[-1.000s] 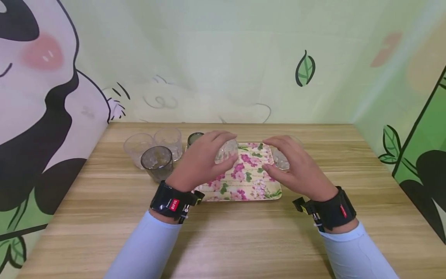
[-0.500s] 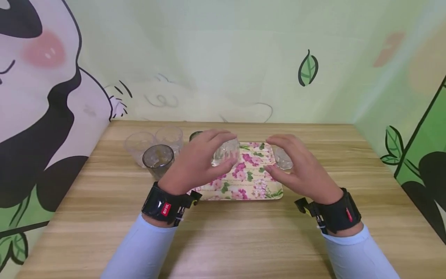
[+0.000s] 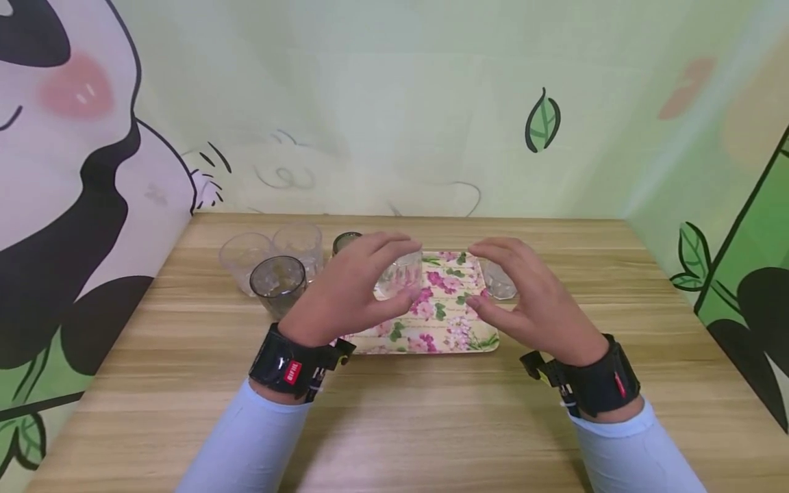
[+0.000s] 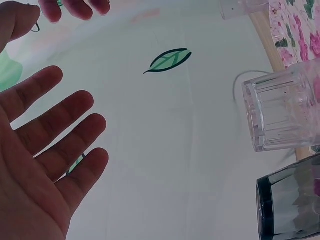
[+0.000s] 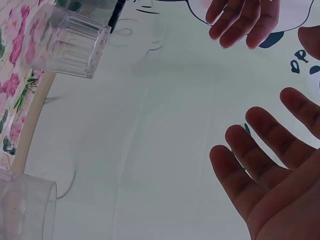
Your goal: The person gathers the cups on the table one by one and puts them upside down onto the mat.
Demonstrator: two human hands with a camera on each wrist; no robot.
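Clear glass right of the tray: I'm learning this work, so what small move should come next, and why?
Probably move the right hand to the clear glass right of the floral tray: its fingers are spread and hold nothing, and that glass is nearest.

The fluted tumbler (image 4: 285,110) is transparent and shiny, glass or hard clear plastic (which of the two cannot be told). The smoky tumbler (image 3: 277,287) is of similar see-through stuff, smooth and glossy at the rim. The flower-printed tray (image 3: 456,335) looks smooth with a low sheen. Wood grain runs across the table (image 3: 431,424), satin rather than polished. The sleeves (image 3: 246,438) are matt cloth; the wall covering (image 3: 401,103) resembles softly creased fabric.
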